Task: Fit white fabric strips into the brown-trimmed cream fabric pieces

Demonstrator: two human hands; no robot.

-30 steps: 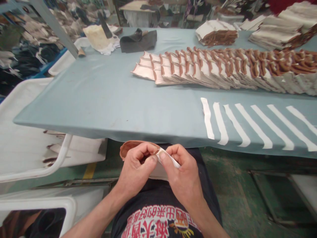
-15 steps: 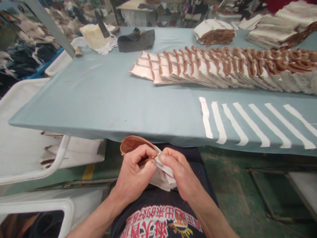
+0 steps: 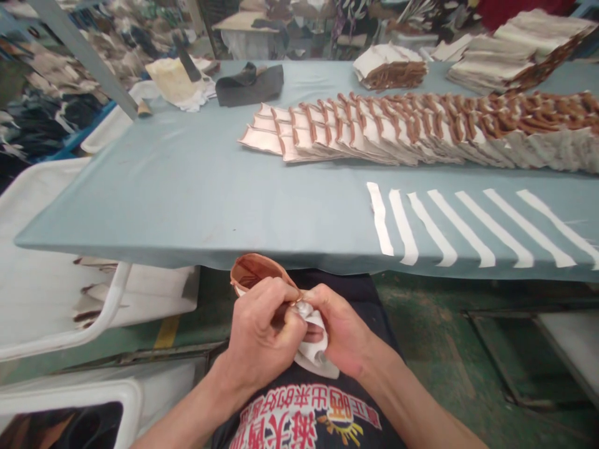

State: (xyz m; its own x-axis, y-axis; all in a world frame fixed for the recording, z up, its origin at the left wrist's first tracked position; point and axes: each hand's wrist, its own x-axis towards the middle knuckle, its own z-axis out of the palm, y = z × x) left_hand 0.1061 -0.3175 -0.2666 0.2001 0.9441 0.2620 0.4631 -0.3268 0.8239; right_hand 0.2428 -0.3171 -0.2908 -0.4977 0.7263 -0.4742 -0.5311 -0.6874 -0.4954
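Red, white-edged Chinese characters run across the dark garment (image 3: pixel 299 415) on the person's front; 晒 and 出来的好 can be read, 海 stands large in the line nearest the body, and a yellow sun-like drawing sits beside them. The forearms cover part of the writing.

The soft brown-and-white cloth piece with a curved, open rim (image 3: pixel 255 267) is in both hands above the lap, just off the near edge of the blue-grey covered desk (image 3: pixel 187 187). The left hand (image 3: pixel 266 330) has its thumb and forefinger pinching the rim; the brown opening shows beyond its knuckles. The right hand (image 3: pixel 344 327) meets it there, thumb and forefinger pinching the white fabric, which hangs crumpled between the two hands.

Flat white fabric strips (image 3: pixel 440 231) lie slantwise along the desk's near edge, towards the right. Behind them, a long overlapping row of white-and-brown fabric pieces (image 3: pixel 374 128) runs to the right.
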